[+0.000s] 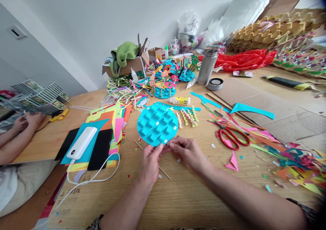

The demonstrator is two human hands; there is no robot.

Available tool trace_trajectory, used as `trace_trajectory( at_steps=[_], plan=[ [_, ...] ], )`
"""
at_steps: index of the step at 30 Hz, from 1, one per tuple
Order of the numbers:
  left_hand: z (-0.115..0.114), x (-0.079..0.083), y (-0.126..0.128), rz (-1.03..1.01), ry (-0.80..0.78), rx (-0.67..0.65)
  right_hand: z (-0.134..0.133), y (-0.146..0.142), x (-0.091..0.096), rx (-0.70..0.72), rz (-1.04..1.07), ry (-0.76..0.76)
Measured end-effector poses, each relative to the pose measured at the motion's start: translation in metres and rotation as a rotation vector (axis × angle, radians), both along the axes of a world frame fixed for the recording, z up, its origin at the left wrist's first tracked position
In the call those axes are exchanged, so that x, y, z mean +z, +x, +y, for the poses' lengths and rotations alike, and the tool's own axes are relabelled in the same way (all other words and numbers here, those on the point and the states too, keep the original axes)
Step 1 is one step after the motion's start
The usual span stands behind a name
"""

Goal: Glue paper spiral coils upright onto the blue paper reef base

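A round turquoise paper disc (157, 124) with raised folded cells and small white tape squares lies on the wooden table (183, 192). My left hand (150, 162) pinches its near edge with thumb and fingers closed. My right hand (187, 150) is closed at the same edge, fingertips pinched on the rim or a white tape piece there. A thin wooden stick (165, 173) lies under my hands. Several twisted paper spirals (188, 116) sit just right of the disc.
Red scissors (233, 137) and paper scraps lie to the right. A glue bottle (180, 101) is beyond the disc. Coloured paper sheets, a white power bank (82, 143) and a black phone lie left. Another person's hands (24, 121) rest at far left. A steel flask (207, 67) stands behind.
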State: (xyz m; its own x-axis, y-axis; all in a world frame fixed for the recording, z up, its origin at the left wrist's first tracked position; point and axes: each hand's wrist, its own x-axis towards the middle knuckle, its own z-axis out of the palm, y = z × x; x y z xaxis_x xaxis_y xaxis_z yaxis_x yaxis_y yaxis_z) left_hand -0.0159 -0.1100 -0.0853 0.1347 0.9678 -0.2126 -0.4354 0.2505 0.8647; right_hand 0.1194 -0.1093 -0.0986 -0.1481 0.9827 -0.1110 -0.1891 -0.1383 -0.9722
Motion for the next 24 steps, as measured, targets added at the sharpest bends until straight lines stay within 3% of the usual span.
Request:
trace_trajectory(
  at_steps=[24],
  plan=[
    [0.0007, 0.0016, 0.0001, -0.024, -0.01, 0.028, 0.0006, 0.0001, 0.0071, 0.007, 0.09, -0.036]
  ],
)
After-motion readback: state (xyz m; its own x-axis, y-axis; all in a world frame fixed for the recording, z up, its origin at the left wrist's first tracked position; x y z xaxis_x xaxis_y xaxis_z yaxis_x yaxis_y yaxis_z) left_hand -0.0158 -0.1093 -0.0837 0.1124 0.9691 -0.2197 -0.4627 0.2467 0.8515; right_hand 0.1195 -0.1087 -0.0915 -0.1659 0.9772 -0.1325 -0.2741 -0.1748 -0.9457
